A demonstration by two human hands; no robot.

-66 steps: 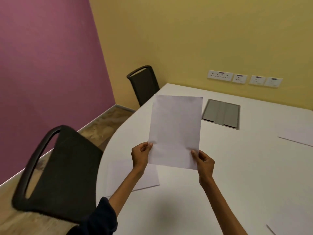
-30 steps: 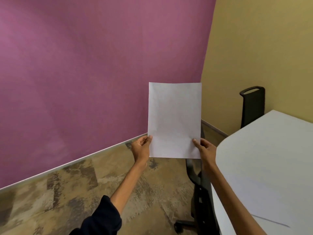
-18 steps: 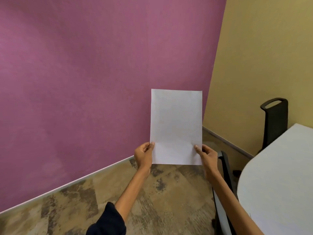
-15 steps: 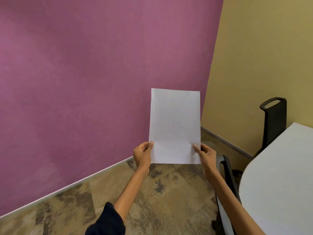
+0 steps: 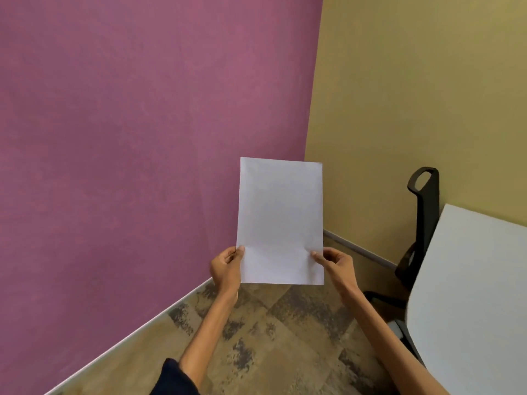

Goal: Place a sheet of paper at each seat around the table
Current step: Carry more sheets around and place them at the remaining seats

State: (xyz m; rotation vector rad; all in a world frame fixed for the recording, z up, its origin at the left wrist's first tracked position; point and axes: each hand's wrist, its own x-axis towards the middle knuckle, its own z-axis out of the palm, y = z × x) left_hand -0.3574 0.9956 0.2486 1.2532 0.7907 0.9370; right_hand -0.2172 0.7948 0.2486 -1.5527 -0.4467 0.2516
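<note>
- Left hand point(image 5: 226, 269): closed in a pinch on the lower left edge of the sheet of paper point(image 5: 281, 220), thumb on the near face.
- Right hand point(image 5: 336, 265): closed in a pinch on the lower right edge of the same sheet, thumb on the near face.
- Sheet of paper: held near upright in the air over the patterned floor point(image 5: 271, 337), well apart from the desk point(image 5: 470, 280). It touches nothing but the hands. No creasing noted beyond slight dimples at the two pinches.
- Desk: white top at the right border; the part in view carries no sheet.
- Office chair point(image 5: 422, 223): black, drawn up at the far curve of the desk against the yellow wall point(image 5: 427, 95).
- Judgement: the step in hand is carriage to that seat. Keep both pinches light and level, lower the sheet flat in front of the chair with its long edges square to the desk's rim, and release both hands together so it does not skate.
</note>
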